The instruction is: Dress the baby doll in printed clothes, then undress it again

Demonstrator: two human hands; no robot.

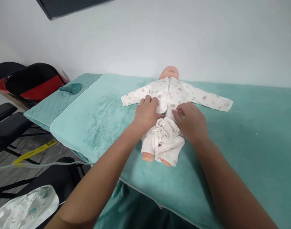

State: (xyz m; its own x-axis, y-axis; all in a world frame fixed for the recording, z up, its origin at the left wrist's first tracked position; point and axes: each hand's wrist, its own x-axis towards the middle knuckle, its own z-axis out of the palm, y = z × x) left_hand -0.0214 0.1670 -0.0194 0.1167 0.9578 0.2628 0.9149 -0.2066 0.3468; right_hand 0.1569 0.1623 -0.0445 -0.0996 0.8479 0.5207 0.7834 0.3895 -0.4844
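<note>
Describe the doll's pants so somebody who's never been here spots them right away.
On the green bed beside the white wall lies a doll. Its pants are at the near end, below the printed shirt. Unlike the spread-out shirt, they're bunched near the top, with feet poking out.

The left grip (146,112) and right grip (192,122) are both bare human hands with slim fingers (155,101). The left forearm (109,162) and right forearm (224,178) are bare too, smooth-looking, broad low down and narrowing to the wrists (136,126). A faint fold of skin (72,220) marks the left elbow; the fingernails are too small to make out.
</note>
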